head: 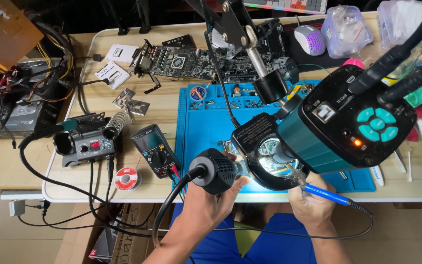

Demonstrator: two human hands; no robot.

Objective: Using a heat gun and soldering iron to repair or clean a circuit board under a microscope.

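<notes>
While a black, ribbed hot-air gun handle [216, 171] is gripped in the closed left hand [206, 203], a blue-handled soldering iron [326, 194] is pinched in the closed right hand [311, 208], both held under the teal microscope camera [348, 122] over the blue silicone work mat [206, 124]. Small screws and parts are kept in the mat's top compartments [250, 102]. Crumpled bags are seen in a clear plastic tub [345, 32].

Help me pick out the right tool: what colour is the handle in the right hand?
Blue: the right hand holds a blue-handled soldering iron, seen in the head view.
</notes>
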